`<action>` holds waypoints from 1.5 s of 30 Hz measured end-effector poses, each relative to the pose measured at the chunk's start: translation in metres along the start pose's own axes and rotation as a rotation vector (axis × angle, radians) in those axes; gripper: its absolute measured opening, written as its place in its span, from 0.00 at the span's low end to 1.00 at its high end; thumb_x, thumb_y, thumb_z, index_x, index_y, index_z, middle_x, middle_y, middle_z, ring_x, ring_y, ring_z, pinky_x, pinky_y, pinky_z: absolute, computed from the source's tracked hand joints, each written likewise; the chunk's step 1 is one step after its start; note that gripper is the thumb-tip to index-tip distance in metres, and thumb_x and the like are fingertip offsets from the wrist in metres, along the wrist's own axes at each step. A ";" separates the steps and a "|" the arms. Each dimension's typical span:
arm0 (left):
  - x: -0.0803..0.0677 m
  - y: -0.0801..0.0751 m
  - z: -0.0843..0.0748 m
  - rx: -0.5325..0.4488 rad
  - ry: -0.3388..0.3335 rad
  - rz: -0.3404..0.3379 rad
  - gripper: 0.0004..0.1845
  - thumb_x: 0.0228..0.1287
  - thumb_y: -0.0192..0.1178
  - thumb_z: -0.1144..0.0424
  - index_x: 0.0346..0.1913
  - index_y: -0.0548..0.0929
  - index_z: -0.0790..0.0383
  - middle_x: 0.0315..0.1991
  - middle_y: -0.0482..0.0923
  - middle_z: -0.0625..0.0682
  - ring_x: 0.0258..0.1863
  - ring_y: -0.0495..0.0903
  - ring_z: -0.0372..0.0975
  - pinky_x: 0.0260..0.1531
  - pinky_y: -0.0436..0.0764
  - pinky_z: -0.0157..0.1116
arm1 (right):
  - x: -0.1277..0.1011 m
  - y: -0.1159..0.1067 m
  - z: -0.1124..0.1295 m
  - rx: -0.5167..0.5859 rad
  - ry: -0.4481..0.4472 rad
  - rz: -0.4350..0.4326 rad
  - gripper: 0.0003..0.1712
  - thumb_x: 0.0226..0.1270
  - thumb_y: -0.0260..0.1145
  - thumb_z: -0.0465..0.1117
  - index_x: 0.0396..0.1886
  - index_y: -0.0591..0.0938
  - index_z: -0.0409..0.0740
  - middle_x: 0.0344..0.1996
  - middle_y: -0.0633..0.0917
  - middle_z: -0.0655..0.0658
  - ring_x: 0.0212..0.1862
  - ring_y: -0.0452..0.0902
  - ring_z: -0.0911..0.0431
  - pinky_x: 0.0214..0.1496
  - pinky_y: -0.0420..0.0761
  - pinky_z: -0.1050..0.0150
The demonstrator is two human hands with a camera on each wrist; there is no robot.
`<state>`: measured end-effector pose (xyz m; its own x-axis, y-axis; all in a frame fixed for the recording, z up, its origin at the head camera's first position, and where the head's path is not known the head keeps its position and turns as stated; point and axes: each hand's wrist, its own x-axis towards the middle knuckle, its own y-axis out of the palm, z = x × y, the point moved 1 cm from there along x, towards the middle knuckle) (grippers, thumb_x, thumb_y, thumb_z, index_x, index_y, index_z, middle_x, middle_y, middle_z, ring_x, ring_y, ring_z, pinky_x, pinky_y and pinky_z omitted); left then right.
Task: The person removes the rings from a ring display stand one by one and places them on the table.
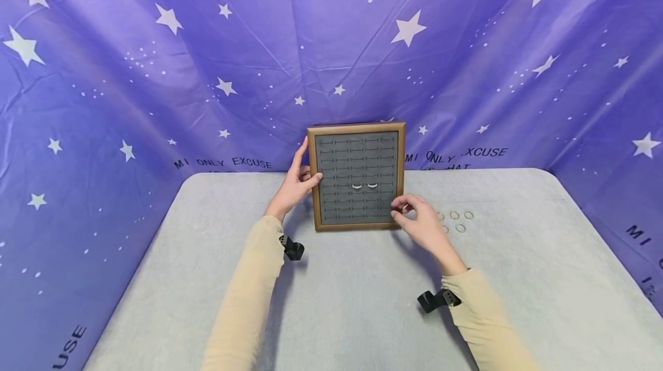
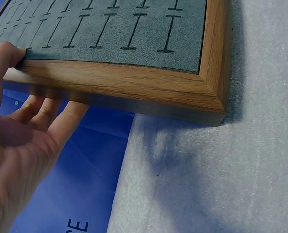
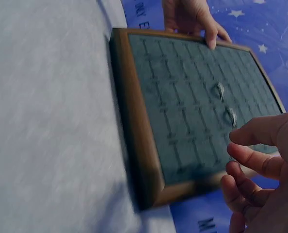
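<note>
A ring display board [image 1: 357, 155] with a wooden frame and grey slotted padding stands tilted up on the table. My left hand [image 1: 295, 187] grips its left edge, thumb on the front and fingers behind, as the left wrist view also shows. Two silvery rings, a left one [image 1: 357, 186] and a right one [image 1: 372, 186], sit side by side in slots below the middle. By the lower right of the frame, my right hand [image 1: 419, 221] has thumb and fingertips together, pinching what looks like a small ring, mostly hidden by the fingers.
Several loose rings [image 1: 460, 228] lie on the table to the right of the board, partly behind my right hand. The grey table [image 1: 331, 302] ends at a purple star-patterned cloth [image 1: 269, 43] just behind the board.
</note>
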<state>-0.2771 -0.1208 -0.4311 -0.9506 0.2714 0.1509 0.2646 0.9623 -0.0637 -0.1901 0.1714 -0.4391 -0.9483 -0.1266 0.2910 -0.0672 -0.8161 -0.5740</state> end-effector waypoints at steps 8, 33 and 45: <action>-0.001 0.002 0.000 0.035 0.010 -0.018 0.48 0.67 0.57 0.73 0.76 0.45 0.28 0.48 0.74 0.65 0.32 0.73 0.39 0.26 0.77 0.33 | 0.017 0.016 0.021 -0.077 -0.149 -0.045 0.12 0.54 0.68 0.31 0.40 0.83 0.39 0.37 0.80 0.40 0.44 0.72 0.45 0.52 0.66 0.46; -0.004 0.003 -0.003 0.036 0.001 -0.025 0.48 0.67 0.57 0.73 0.76 0.45 0.31 0.49 0.74 0.67 0.34 0.75 0.41 0.28 0.78 0.40 | 0.044 0.047 0.039 -0.223 -0.197 -0.077 0.09 0.57 0.67 0.33 0.38 0.86 0.42 0.43 0.75 0.42 0.45 0.65 0.45 0.49 0.56 0.44; 0.000 0.001 0.003 0.033 0.026 -0.026 0.47 0.67 0.57 0.74 0.76 0.46 0.30 0.50 0.75 0.68 0.35 0.77 0.42 0.29 0.80 0.36 | 0.046 0.054 0.042 -0.215 -0.177 -0.095 0.05 0.57 0.69 0.34 0.34 0.83 0.42 0.40 0.70 0.42 0.46 0.61 0.43 0.49 0.55 0.43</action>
<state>-0.2772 -0.1201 -0.4337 -0.9525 0.2469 0.1783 0.2337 0.9679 -0.0921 -0.2242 0.0984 -0.4246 -0.8671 -0.1674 0.4692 -0.2349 -0.6932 -0.6814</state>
